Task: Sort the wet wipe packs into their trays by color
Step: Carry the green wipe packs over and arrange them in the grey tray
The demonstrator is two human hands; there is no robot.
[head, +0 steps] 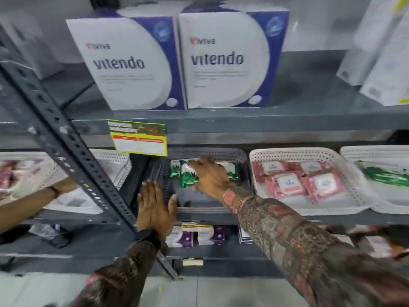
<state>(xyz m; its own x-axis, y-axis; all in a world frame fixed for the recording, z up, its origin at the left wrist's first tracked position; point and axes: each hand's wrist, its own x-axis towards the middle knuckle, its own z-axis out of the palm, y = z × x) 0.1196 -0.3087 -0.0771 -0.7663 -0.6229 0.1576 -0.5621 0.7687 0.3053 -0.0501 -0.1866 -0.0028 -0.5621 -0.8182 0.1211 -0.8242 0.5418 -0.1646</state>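
Note:
A dark grey tray [199,209] stands on the middle shelf with green wet wipe packs [188,176] at its back. My right hand [210,176] reaches into this tray and grips a green pack. My left hand [155,209] lies flat with spread fingers against the tray's front left corner and holds nothing. To the right, a white perforated tray [261,173] holds several pink wet wipe packs [305,180]. Further right, another white tray [376,151] holds a green pack [385,173].
A slanted grey shelf post [66,151] crosses in front on the left. Behind it, another person's arm [33,200] reaches toward a white tray [110,165] with pink packs. Two Vitendo boxes [177,63] stand on the upper shelf. Small boxes [194,235] fill the shelf below.

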